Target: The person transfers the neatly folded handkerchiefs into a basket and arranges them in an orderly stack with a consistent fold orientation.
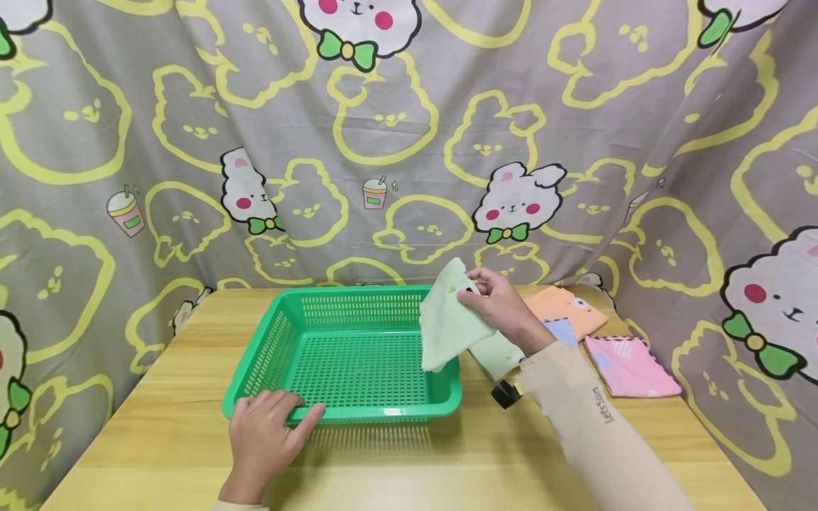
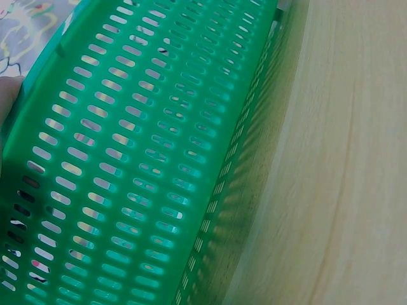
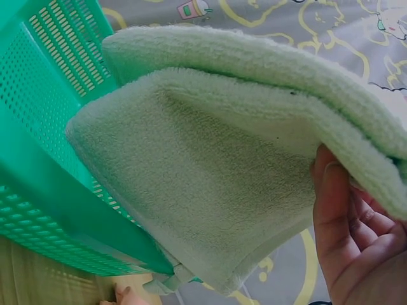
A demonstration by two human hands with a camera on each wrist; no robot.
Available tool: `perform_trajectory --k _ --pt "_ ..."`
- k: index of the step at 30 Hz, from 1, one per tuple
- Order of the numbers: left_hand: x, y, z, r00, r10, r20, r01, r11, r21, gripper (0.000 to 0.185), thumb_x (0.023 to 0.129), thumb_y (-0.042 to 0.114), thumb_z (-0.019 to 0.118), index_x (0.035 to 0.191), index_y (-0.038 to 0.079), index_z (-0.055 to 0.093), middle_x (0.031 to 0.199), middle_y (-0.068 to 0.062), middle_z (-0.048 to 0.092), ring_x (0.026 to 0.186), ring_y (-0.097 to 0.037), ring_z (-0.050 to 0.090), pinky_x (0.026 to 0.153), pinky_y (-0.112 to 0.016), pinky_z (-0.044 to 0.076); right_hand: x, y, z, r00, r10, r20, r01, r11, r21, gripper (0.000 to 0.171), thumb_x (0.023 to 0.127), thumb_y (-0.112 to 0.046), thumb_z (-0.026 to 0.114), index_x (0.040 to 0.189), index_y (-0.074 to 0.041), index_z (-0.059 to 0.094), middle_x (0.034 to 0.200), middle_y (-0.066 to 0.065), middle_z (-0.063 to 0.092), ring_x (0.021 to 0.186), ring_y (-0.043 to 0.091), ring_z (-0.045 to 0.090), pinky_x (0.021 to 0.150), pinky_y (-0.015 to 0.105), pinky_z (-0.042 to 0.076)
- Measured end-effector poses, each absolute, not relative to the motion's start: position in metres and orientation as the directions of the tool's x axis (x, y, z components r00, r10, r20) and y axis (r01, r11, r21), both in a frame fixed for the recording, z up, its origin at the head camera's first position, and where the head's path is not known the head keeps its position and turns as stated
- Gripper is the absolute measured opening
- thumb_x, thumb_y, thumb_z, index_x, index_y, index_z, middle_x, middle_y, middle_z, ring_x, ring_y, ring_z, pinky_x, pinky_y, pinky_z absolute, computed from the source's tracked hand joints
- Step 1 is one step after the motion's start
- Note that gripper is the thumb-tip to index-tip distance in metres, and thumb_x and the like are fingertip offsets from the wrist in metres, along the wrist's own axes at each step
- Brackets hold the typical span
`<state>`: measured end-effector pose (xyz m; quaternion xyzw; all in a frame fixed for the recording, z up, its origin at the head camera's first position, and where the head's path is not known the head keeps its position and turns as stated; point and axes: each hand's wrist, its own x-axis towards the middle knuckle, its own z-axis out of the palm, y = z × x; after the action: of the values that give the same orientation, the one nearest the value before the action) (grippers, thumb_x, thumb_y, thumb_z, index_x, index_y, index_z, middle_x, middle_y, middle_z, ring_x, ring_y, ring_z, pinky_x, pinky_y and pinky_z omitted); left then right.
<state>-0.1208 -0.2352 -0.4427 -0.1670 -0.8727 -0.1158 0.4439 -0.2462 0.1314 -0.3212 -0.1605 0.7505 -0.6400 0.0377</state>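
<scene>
A light green folded towel (image 1: 451, 317) hangs from my right hand (image 1: 501, 305), which pinches its upper right part between thumb and fingers. The towel is over the right end of a green plastic basket (image 1: 345, 410). In the right wrist view, the towel's terry folds (image 3: 191, 146) fill the middle, and the thumb presses on its near face. My left hand (image 1: 268, 433) grips the basket's near left rim, with fingers over the edge. The left wrist view shows mostly the basket's slotted side wall (image 2: 127, 146), with a bit of finger at the left edge.
Right of the basket lie another light green towel (image 1: 495, 355), a blue one (image 1: 561, 331), an orange one (image 1: 584, 316) and a pink one (image 1: 633, 365). A wooden table (image 1: 160, 454) bears everything. A grey patterned curtain (image 1: 409, 234) hangs behind.
</scene>
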Motion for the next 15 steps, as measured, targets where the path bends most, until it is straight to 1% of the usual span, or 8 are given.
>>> perform_trajectory --k 8,15 --pt "-0.1216 -0.2346 -0.4429 -0.561 0.189 0.806 0.387 0.920 0.054 0.066 0.093 0.067 0.039 0.068 0.013 0.066 0.069 -0.001 0.067 0.062 -0.024 0.061 0.056 -0.037 0.029 -0.2477 0.1279 -0.3214 -0.944 -0.300 0.138 -0.181 0.120 -0.976 0.029 0.095 -0.005 0.058 0.118 0.008 0.047 0.079 0.006 0.065 0.063 0.015 0.066 0.058 0.029 0.054" --pt "-0.1218 -0.2342 -0.4431 -0.567 0.188 0.802 0.384 0.922 0.055 0.066 0.093 0.068 0.038 0.068 0.013 0.066 0.069 -0.002 0.067 0.062 -0.025 0.061 0.057 -0.038 0.029 -0.2480 0.1261 -0.3233 -0.947 -0.293 0.134 -0.176 0.124 -0.976 0.029 0.094 -0.005 0.058 0.118 0.006 0.047 0.079 0.006 0.065 0.062 0.015 0.066 0.057 0.029 0.053"
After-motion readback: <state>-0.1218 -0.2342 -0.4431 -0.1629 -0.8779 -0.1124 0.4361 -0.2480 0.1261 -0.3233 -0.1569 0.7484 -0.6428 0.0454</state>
